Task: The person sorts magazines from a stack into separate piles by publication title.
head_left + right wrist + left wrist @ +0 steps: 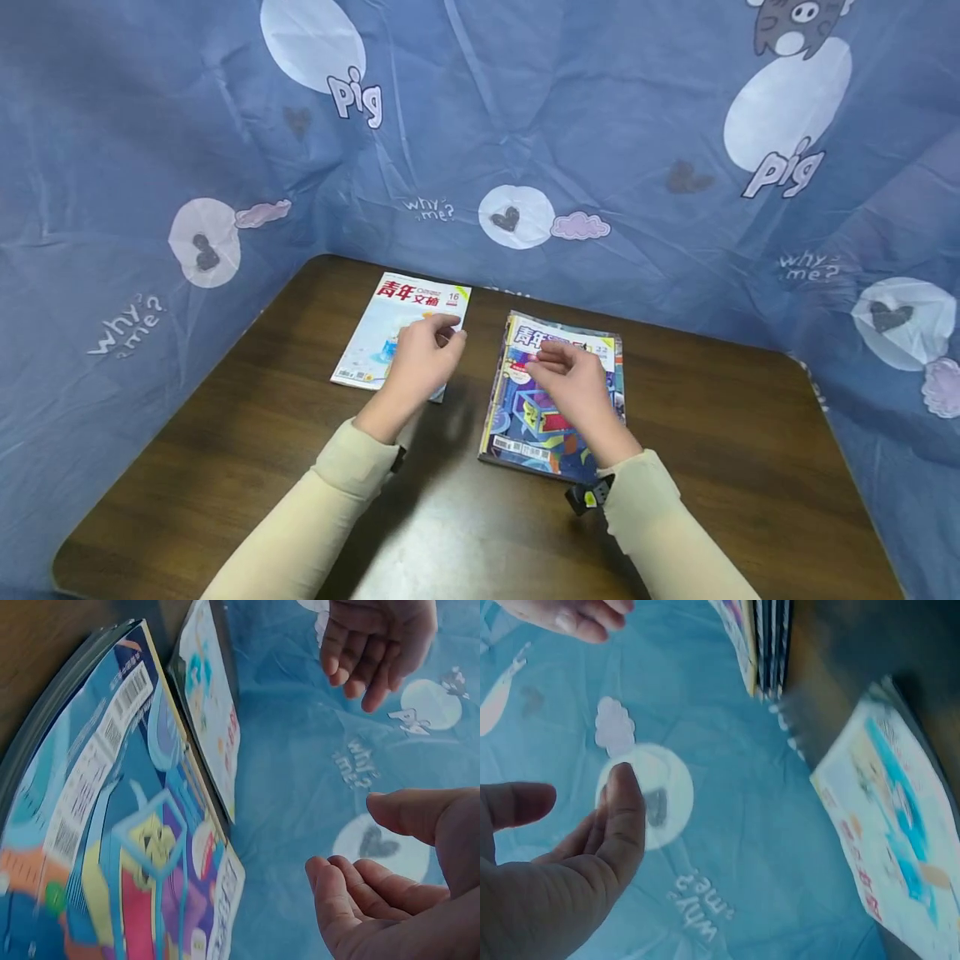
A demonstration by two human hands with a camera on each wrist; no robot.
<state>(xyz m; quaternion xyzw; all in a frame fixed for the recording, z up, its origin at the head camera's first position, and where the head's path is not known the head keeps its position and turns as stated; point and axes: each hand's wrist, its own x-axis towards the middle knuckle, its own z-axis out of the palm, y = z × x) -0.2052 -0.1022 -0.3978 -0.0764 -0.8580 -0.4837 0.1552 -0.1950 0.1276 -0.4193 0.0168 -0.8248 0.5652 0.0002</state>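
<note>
A white-covered magazine (367, 342) with red lettering lies on the left of the table, at least one more beneath it. To its right sits a stack of magazines (525, 425), the top one blue and purple with a barcode strip. My left hand (423, 358) hovers above the white magazine's right side, thumb and fingers apart and holding nothing. Over the stack is my right hand (573, 387), also without anything in it. In the right wrist view a gap shows between the thumb and the loosely bent fingers (330, 900).
Both stand on a brown wooden table (247, 425) with rounded corners. A blue printed cloth (637, 167) with pigs, hearts and words hangs around its back and sides. A small black wrist device (588, 497) sits at the right cuff.
</note>
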